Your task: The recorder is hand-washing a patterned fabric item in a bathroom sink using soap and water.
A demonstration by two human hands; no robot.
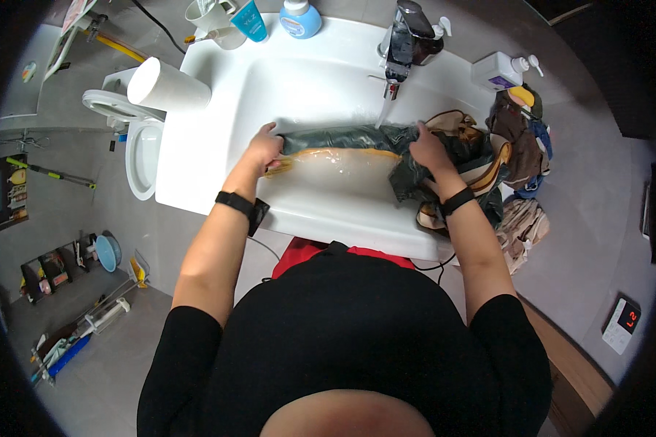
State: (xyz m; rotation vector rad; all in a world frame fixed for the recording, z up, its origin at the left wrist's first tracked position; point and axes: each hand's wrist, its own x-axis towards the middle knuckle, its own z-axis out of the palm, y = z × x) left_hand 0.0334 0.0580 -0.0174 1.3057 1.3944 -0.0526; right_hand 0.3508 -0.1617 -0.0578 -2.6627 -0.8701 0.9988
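Note:
A wet dark green garment (339, 137) with tan and brown trim stretches across the white washbasin (306, 82). My left hand (265, 147) grips its left end, where a yellowish, ribbed-looking piece (279, 165) hangs below my fingers. Toward the other end, my right hand (432, 150) holds the bunched fabric, and some fingers are hidden in the folds. A thin stream of water from the faucet (399, 60) falls on the cloth between my hands. The bunched part drapes over the basin's right front rim.
Crumpled clothes (519, 142) are piled right of the basin, near a white pump bottle (497, 71). A white cylinder (169, 84) lies on the left ledge. A blue bottle (300, 19) and a teal tube (250, 22) stand at the back. The toilet (144, 158) is at left.

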